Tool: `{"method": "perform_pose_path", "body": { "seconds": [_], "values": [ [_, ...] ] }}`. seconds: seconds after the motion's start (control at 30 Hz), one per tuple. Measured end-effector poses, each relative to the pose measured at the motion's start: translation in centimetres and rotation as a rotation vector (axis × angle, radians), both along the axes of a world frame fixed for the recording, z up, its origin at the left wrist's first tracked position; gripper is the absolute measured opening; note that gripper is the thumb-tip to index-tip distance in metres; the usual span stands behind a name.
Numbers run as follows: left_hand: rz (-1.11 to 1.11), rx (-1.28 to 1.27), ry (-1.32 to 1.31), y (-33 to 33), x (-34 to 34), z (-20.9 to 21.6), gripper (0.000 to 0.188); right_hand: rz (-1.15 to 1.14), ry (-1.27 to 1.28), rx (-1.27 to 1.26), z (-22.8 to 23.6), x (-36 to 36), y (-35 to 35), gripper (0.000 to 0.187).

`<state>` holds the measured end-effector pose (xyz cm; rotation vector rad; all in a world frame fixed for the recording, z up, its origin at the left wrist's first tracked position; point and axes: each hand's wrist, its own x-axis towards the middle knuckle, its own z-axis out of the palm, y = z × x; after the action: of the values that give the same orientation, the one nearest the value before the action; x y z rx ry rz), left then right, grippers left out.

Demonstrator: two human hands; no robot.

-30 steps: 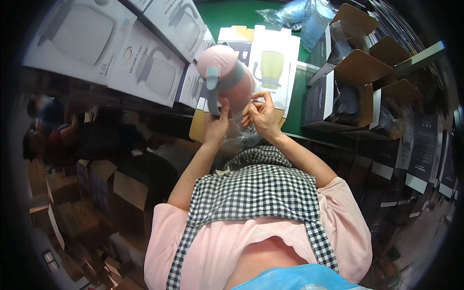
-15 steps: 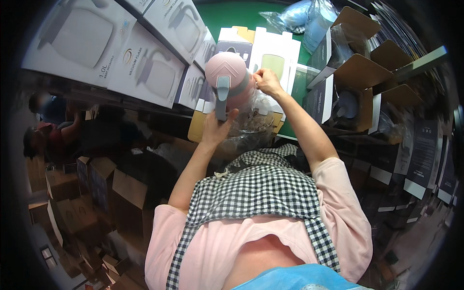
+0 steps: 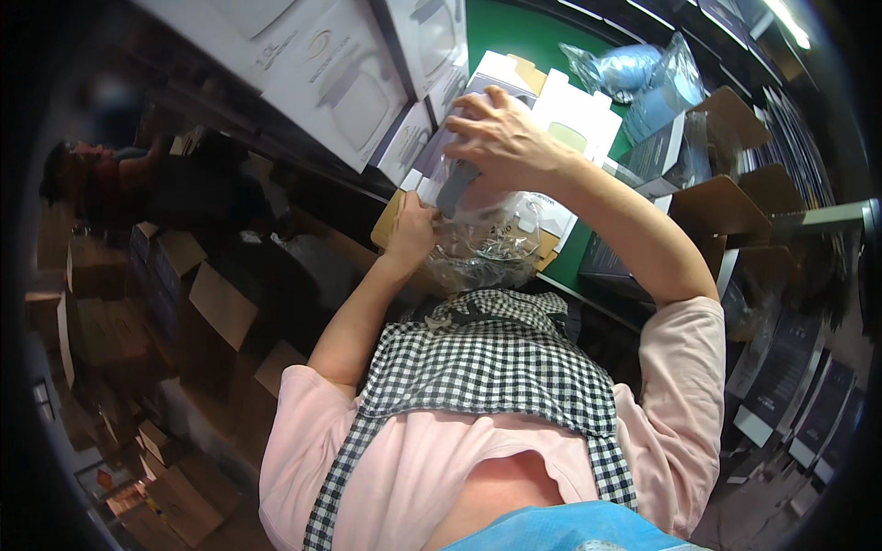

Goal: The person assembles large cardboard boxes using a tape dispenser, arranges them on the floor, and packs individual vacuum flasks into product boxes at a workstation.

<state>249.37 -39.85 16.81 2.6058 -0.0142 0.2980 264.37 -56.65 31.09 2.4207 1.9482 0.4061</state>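
Note:
My right hand [image 3: 501, 147] is curled over the top of a pink vacuum flask, fingers bent around its lid. The hand hides most of the flask; its grey handle [image 3: 457, 188] shows below the palm. Clear plastic wrapping [image 3: 487, 241] lies crumpled around the flask's near side. At the near left, my left hand [image 3: 411, 231] is closed at the edge of an opened carton [image 3: 388, 220]; what its fingers pinch is hidden. The white flap [image 3: 593, 106] of an unfolded box, with a pale green panel, lies beyond my right wrist.
Tall white flask boxes [image 3: 344, 83] stand at the left. Blue items in plastic bags [image 3: 675, 92] rest on the green tabletop [image 3: 514, 32] at the back. Open cartons [image 3: 703, 220] line the right side. Brown cartons [image 3: 225, 308] and another person [image 3: 101, 174] are at the lower and far left.
My right hand has moved from the flask's right side onto its lid. My left hand has left the handle and dropped to the carton's edge. The view has turned.

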Motion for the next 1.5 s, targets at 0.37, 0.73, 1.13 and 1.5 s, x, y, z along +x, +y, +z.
{"method": "perform_pose_path", "body": {
  "seconds": [0.37, 0.73, 1.13, 1.5],
  "values": [
    [-0.017, -0.378, -0.308, -0.1, -1.3, 6.6, 0.016, -0.067, 0.038, -0.069, 3.4, -0.5, 0.0, 0.043],
    [0.054, -0.681, -0.498, -1.9, -0.8, 4.8, 0.034, 0.128, 0.608, 0.214, 2.7, -3.8, 1.7, 0.065],
    [0.216, -0.639, -0.379, -2.9, -2.9, 3.7, 0.059, -0.706, 1.517, 0.573, -9.9, -1.1, -5.5, 0.023],
    [-0.061, -0.875, 0.007, -1.5, 0.7, 10.1, 0.031, -0.302, 0.933, 1.359, 1.5, -3.1, -6.2, 0.013]
  ]
}}
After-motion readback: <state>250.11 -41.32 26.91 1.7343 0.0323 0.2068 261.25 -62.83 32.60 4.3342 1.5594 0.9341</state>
